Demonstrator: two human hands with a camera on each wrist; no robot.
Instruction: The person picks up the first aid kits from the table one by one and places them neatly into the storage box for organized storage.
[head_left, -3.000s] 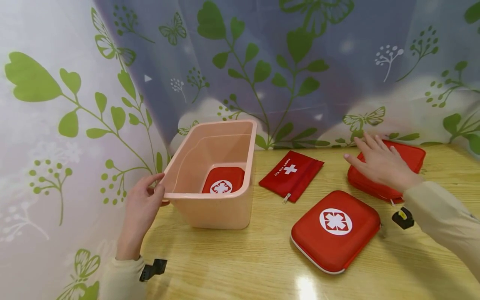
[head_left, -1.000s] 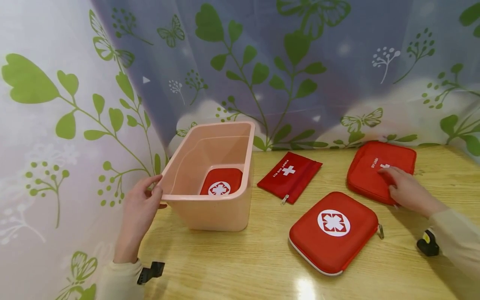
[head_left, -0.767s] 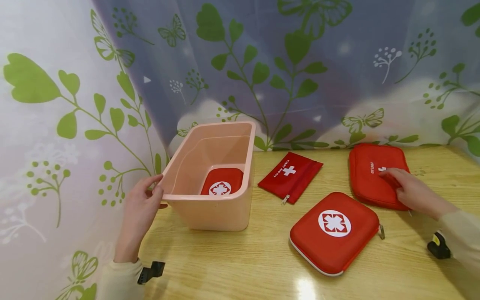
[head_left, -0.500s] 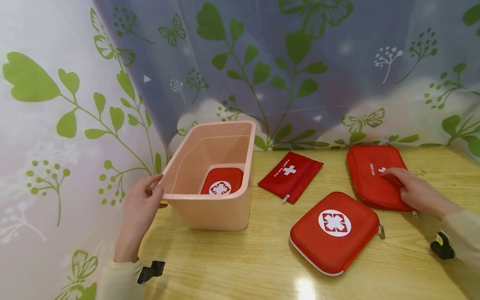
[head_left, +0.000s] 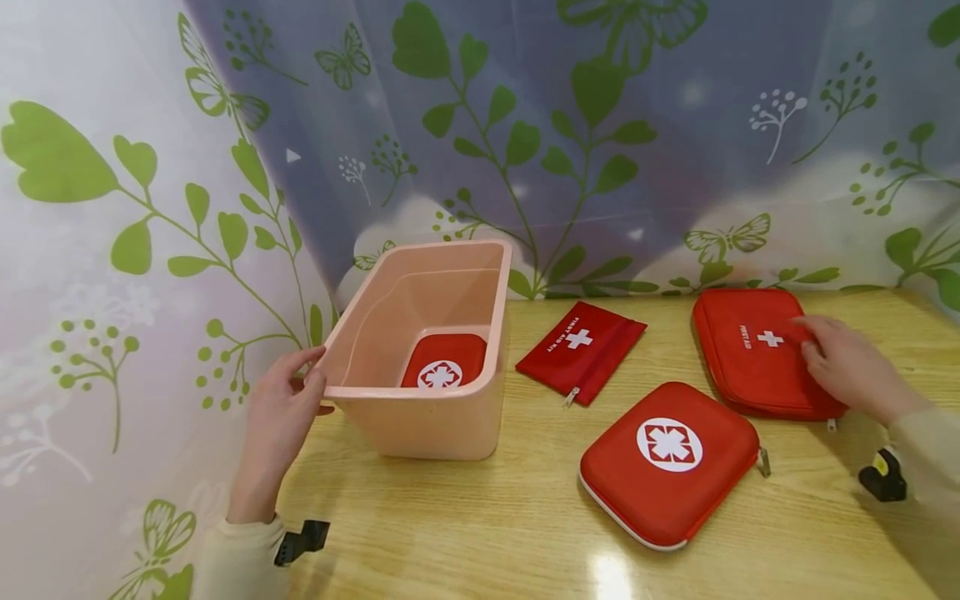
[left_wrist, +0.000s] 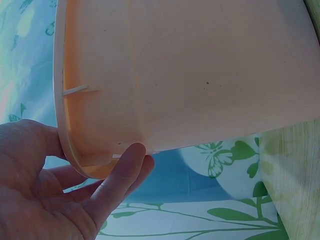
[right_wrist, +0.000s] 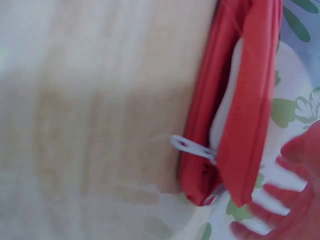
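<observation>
Left hand (head_left: 283,412) gripping the rim of a smooth peach plastic bin (head_left: 427,429); right hand (head_left: 851,367), fingers loose, at the edge of a zippered fabric pouch (head_left: 738,367).
Right of the left fingers, the bin holds a white-emblemed red case (head_left: 457,352). Left of the right fingers, the pouch reads "FIRST AID"; farther left lie a flat "FIRST AID KIT" wallet (head_left: 562,337) and a rounded shell case (head_left: 660,496).

Case (head_left: 453,352) inside tub (head_left: 442,427) partly hidden; sleeves (head_left: 243,560) cut off.
</observation>
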